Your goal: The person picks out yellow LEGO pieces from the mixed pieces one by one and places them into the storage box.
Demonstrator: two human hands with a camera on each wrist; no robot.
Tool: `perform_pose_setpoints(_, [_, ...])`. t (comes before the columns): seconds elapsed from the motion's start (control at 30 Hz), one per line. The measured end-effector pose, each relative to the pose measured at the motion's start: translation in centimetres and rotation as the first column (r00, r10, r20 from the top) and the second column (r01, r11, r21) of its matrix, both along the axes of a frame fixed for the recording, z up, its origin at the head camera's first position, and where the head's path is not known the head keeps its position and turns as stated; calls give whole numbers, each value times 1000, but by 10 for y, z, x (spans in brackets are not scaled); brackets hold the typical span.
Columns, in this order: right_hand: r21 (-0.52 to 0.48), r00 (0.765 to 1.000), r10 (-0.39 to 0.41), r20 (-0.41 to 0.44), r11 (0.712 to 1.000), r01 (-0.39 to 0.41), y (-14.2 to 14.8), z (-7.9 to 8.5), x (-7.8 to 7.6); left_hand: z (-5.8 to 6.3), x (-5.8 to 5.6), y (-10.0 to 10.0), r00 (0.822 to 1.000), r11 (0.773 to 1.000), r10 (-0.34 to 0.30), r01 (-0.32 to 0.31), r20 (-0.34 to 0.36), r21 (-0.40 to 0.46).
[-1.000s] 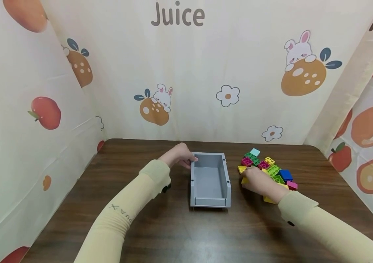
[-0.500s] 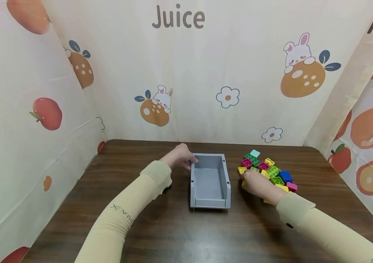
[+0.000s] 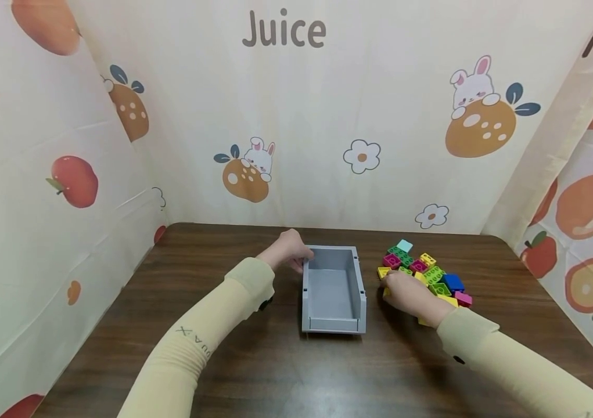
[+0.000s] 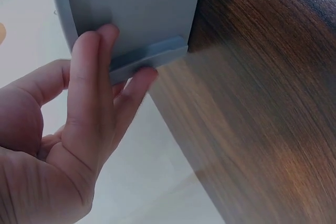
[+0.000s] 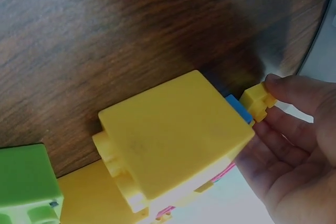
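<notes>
A grey open-fronted plastic bin (image 3: 334, 325) stands on the table. My left hand (image 3: 290, 249) grips its far left wall, thumb over the rim. In the left wrist view, two fingers lie along the bin's grey outer side (image 4: 142, 9) and another touches the ledge below. To the bin's right, my right hand (image 3: 410, 295) is at the near left side of a pile of toy building bricks (image 3: 434, 274). It pinches a small yellow brick (image 5: 255, 102) between thumb and fingers. Beside that, the right wrist view shows a larger yellow brick (image 5: 173, 135) and a sliver of blue brick (image 5: 239, 108).
The pile holds green, magenta, yellow and blue bricks, with a pale blue brick (image 3: 404, 246) at its far end. My right hand hides some of them. A printed curtain (image 3: 306, 116) rises behind and along both sides of the dark wooden table (image 3: 212, 354).
My right hand has shifted slightly toward me, uncovering a lime brick behind it. My left hand keeps its grip on the bin, which has stayed in place.
</notes>
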State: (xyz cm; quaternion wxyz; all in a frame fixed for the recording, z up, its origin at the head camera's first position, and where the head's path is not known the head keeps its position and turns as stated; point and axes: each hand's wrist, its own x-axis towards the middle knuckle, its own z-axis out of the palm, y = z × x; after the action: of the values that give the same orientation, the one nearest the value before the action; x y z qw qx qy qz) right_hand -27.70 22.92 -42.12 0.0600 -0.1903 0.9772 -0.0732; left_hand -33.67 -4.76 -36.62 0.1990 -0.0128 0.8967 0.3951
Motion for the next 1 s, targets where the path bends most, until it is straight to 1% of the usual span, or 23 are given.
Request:
perform_pose_setpoints(0.2, [-8, 1000, 2, -4, 1000, -2, -1, 2, -2, -2, 0, -1, 1000, 1000, -2, 2, -6, -25])
perform_pose_setpoints(0.33, [-14, 1000, 15, -21, 1000, -15, -1, 7, -3, 0, 1, 0, 1000, 1000, -5, 5, -8, -29])
perform_pose_setpoints(0.57, [-46, 1000, -5, -10, 999, 5, -4, 31, -4, 3, -1, 3, 1000, 999, 4, -4, 17, -33])
perform_pose_setpoints(0.7, [-83, 999, 11, -51, 996, -16, -6, 41, -5, 3, -1, 2, 1000, 999, 6, -5, 26, -47])
perform_pose_setpoints(0.8, [-107, 996, 28, -89, 994, -38, -8, 50, -5, 1, -2, 2, 1000, 999, 6, -5, 25, -40])
perform_pose_setpoints(0.9, [-128, 986, 64, -154, 988, -84, -12, 59, -5, -1, -1, 2, 1000, 1000, -1, 1, 14, -22])
perform_pose_setpoints(1.0, [-145, 975, 97, -202, 981, -127, -17, 68, -5, -2, -2, 2, 1000, 1000, -12, 12, 1, -28])
